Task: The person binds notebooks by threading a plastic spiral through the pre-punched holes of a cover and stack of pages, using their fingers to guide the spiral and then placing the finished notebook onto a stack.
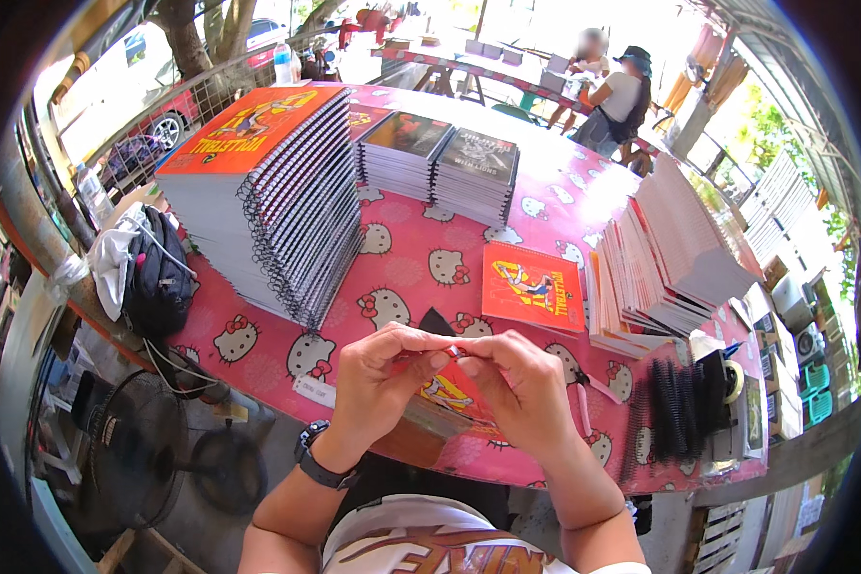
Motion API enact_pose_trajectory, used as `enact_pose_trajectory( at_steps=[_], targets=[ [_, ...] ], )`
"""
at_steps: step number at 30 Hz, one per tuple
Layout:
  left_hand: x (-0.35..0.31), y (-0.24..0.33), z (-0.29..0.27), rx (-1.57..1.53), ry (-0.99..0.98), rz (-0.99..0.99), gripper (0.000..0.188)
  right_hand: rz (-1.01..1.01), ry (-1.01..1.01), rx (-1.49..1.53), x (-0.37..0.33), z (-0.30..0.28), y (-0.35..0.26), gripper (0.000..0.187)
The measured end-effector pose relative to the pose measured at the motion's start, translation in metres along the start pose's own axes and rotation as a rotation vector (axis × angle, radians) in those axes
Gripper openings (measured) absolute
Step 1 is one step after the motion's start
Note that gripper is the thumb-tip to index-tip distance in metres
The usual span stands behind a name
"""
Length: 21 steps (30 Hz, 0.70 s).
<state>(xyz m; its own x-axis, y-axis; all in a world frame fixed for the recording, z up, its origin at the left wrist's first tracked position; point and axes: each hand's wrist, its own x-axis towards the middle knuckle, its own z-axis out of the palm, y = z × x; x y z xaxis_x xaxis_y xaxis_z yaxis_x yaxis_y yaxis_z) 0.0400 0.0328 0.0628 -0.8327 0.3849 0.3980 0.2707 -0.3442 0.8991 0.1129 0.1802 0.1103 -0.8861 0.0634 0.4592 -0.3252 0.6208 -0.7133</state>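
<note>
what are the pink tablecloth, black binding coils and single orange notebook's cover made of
Pink tablecloth: probably vinyl, glossy, given its white glare. Black binding coils: likely plastic or coated wire, loops holding shape; finish unclear. Orange notebook cover: perhaps printed card, lying flat.

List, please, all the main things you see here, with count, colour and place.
Tall notebook stack: one, orange top, table's left
Dark-topped stacks: two, black covers, table's far side
Flat notebook: one, orange, right of centre
Leaning book pile: one, white and orange, table's right
Binding coils: several, black, right front
Pink tool: one, pink, beside right hand
Orange-covered item: one, orange, below fingers
Table: one, pink patterned, centre
Bag: one, black, left edge
Fan: one, dark, lower left
People: two, light tops, background
Watch: one, black, left wrist
Left hand, right hand: two, bare, fingertips together at centre
</note>
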Motion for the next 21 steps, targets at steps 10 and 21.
enact_pose_trajectory(
  at_steps=[10,21],
  targets=[
    [0.003,0.001,0.001,0.222,-0.132,0.317,0.018,-0.088,-0.277,-0.114,-0.001,0.008,0.018,0.072],
    [0.000,-0.001,-0.003,0.100,-0.061,0.151,0.019,-0.186,0.046,0.145,0.002,0.009,0.007,0.019]
  ],
)
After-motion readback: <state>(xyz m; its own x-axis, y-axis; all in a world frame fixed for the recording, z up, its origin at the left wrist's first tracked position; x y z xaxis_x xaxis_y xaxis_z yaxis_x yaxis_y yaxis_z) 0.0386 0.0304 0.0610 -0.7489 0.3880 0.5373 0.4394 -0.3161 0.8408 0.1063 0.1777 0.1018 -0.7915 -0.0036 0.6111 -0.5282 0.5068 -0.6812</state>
